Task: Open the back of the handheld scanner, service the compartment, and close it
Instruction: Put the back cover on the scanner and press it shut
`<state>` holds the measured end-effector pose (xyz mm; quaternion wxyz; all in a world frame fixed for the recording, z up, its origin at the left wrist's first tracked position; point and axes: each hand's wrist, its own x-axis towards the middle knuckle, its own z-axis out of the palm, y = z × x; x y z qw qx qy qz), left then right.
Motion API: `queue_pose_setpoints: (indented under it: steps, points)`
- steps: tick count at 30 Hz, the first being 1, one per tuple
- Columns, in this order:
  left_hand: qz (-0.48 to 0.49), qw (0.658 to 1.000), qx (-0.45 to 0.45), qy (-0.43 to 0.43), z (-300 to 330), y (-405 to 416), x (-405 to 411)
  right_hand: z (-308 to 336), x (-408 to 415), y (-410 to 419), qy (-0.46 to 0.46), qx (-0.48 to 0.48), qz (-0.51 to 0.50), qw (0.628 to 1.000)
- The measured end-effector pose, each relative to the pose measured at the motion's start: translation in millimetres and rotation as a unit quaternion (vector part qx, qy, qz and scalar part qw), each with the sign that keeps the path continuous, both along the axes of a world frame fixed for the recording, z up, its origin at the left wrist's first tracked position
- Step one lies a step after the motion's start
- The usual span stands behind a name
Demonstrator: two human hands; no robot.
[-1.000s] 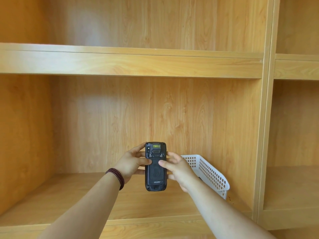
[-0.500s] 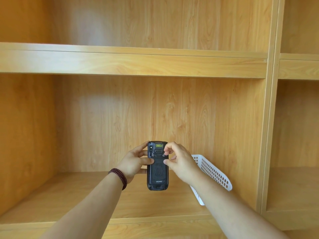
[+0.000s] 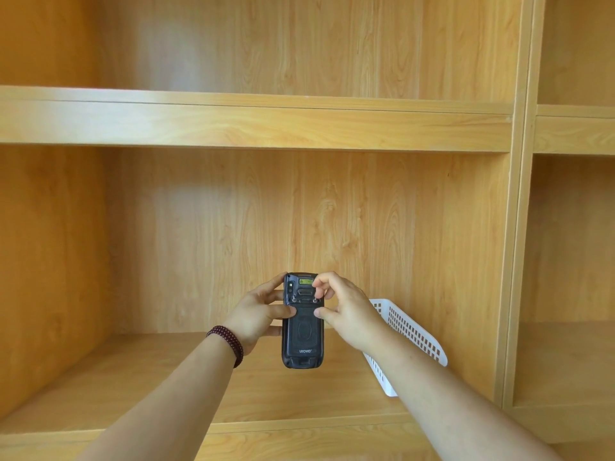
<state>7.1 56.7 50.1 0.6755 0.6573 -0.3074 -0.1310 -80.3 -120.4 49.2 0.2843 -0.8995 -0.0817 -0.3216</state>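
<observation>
A black handheld scanner point(image 3: 302, 331) is held upright in the air in front of the shelf, its back facing me, with a yellow label near the top and two small latches below it. My left hand point(image 3: 256, 314) grips its left edge, thumb across the back cover. My right hand point(image 3: 346, 311) is at the scanner's upper right, with the index finger and thumb pinched at the right latch and another finger pressing the right edge. The back cover is shut.
A white perforated plastic basket point(image 3: 412, 334) leans tilted against the shelf's back wall, just right of my right hand. A wooden shelf board point(image 3: 133, 377) lies below, another board point(image 3: 253, 124) above, and a vertical divider point(image 3: 515, 261) stands at the right.
My right hand rose from the scanner's right edge to its upper right, and its fingertips closed on the right latch. The scanner stayed where it was in my left hand.
</observation>
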Motion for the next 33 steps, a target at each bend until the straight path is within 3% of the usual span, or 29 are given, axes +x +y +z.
queue_pose_setpoints:
  steps: [11,20,33]
  points:
    - [0.006,1.0,-0.007,0.003,-2.0,-1.9,-2.6,-2.9,2.3,0.0,-0.001,0.017,-0.004,1.0]
    - [0.006,0.999,-0.036,0.019,4.9,-3.9,1.7,-5.5,1.6,2.9,-0.055,0.105,0.0,0.993]
    - [0.004,0.999,-0.044,0.022,-0.5,-10.3,2.8,1.1,6.4,-4.1,-0.019,0.066,-0.004,0.998]
